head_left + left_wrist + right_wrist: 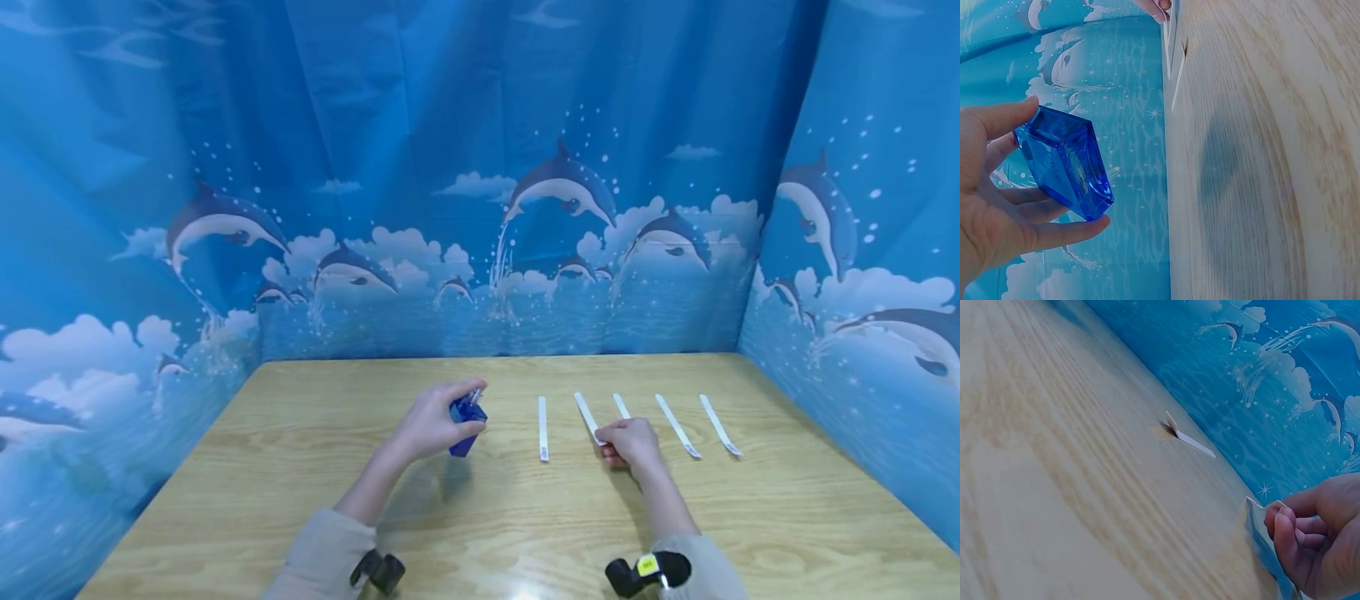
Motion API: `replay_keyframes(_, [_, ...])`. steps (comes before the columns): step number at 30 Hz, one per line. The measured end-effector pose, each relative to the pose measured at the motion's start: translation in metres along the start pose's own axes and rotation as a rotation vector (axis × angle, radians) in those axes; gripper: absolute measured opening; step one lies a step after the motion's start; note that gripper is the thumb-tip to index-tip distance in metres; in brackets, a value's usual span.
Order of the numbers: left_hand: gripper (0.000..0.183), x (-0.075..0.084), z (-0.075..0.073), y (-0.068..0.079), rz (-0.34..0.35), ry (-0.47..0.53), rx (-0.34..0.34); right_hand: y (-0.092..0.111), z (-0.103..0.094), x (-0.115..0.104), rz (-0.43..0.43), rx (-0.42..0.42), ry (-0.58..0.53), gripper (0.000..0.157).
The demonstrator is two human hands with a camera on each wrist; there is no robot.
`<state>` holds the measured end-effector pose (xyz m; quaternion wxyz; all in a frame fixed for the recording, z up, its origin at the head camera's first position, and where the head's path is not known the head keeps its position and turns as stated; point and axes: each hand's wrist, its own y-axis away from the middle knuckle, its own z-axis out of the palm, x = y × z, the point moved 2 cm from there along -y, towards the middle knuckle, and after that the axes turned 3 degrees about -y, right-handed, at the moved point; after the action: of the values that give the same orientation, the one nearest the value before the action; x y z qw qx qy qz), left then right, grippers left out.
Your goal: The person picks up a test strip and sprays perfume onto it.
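Note:
A blue glass perfume bottle [467,414] is held tilted above the table by my left hand [431,423]. One finger lies by its top in the head view. In the left wrist view the faceted bottle [1066,164] sits between thumb and fingers, its shadow on the wood. My right hand [632,444] pinches the near end of a white paper test strip [586,411], second from the left in a row. Fingers of the right hand [1325,534] curl around that end in the right wrist view. Part of the middle strip [622,406] is hidden behind this hand.
Another white strip [543,427] lies between the two hands. Two more, an inner strip [677,426] and an outer strip [720,425], lie to the right with bent-up near ends. Around the wooden table [315,433] hangs a dolphin-print curtain [420,167].

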<state>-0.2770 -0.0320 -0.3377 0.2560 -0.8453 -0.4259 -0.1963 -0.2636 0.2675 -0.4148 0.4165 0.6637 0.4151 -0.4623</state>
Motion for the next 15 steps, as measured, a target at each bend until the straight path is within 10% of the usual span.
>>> replay_keyframes(15, [0.056, -0.0033, -0.0013, 0.0008, -0.011, -0.007, -0.007, -0.0025, 0.0033, 0.0054, -0.023, 0.007, 0.132, 0.013])
